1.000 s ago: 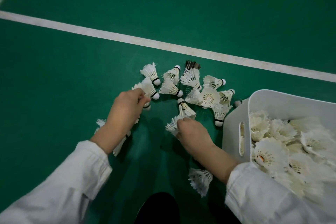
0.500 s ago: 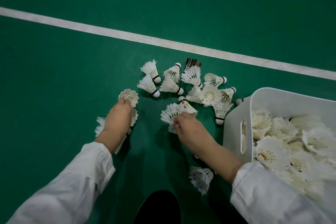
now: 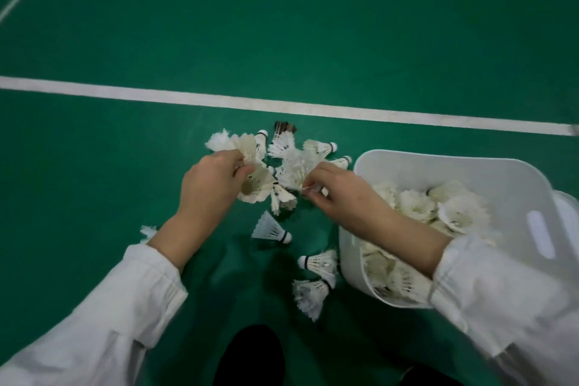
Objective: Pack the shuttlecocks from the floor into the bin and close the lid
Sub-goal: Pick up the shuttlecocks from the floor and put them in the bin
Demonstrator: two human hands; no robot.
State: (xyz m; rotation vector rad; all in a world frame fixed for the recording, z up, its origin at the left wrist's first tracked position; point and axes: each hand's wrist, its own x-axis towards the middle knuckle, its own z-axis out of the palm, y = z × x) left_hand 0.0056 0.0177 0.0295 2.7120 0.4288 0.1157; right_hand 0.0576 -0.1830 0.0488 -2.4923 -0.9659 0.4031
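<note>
Three loose white feather shuttlecocks point(image 3: 316, 263) lie nearest on the green court floor point(image 3: 94, 166), beside the white plastic bin point(image 3: 539, 229), already heaped. The left hand point(image 3: 206, 185) clutches cream shuttlecocks point(image 3: 255, 186) and the right hand point(image 3: 338, 191) pinches one from the far pile point(image 3: 288, 147). An overfull grip could spill; I judge the heap may block the lid.

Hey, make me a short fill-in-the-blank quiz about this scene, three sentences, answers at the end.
1. The white bin stands on the person's ____ side.
2. The floor is coloured ____.
3. The left hand grips a bunch of ____, while the right hand pinches at the pile.

Answers: right; green; shuttlecocks
</note>
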